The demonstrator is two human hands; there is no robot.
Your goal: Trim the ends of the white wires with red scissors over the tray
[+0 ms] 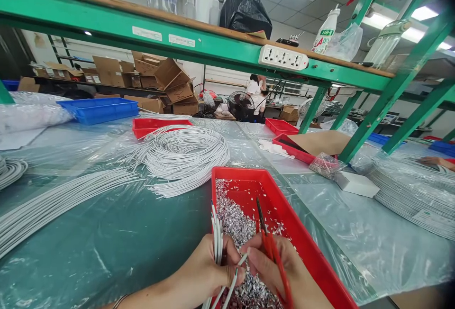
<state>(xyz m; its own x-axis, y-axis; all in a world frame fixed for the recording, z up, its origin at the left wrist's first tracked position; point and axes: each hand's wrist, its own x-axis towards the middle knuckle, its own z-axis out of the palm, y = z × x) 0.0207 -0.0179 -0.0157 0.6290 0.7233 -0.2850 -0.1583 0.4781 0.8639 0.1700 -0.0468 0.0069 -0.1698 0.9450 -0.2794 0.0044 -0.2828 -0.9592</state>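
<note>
My left hand point(206, 271) grips a small bunch of white cables point(217, 238), their stripped ends pointing up over the red tray point(305, 252). My right hand point(280, 271) holds red-handled scissors point(267, 233) with the dark blades pointing away, and its fingertips touch one cable end point(239, 265). The tray below both hands holds a heap of silver foil scraps point(234, 219). A large coil of white cables point(185, 155) lies on the plastic-covered table just beyond the tray.
Long white cable bundles point(53, 200) stretch across the left. Blue tray point(97, 109) and other red trays point(156, 125) sit farther back. A white box point(355, 183) and cable stacks point(408, 188) lie right. Green shelf posts point(384, 95) rise at right. Another person's hand point(435, 161) rests far right.
</note>
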